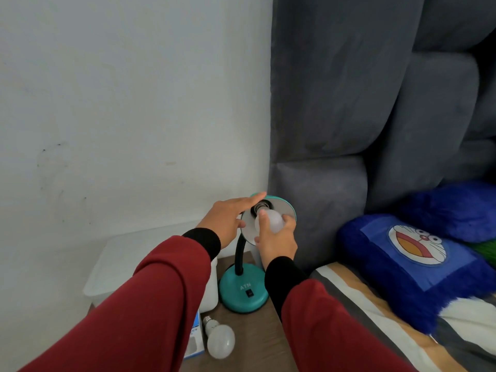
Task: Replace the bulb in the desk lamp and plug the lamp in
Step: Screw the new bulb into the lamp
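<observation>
A brown wood-grain bedside table (249, 342) carries the lot: the teal lamp base (243, 290) stands upright at the back, right beside a white plastic container (150, 261) on its left. Up front a loose white bulb (220, 337) lies on its side, touching a blue-and-white bulb box (195, 342).

Both my arms in dark red sleeves (150, 299), loose, creased at the bends. Black cuffs (204, 241) poke out at each wrist. My hands (224, 220) bare, no rings.
</observation>
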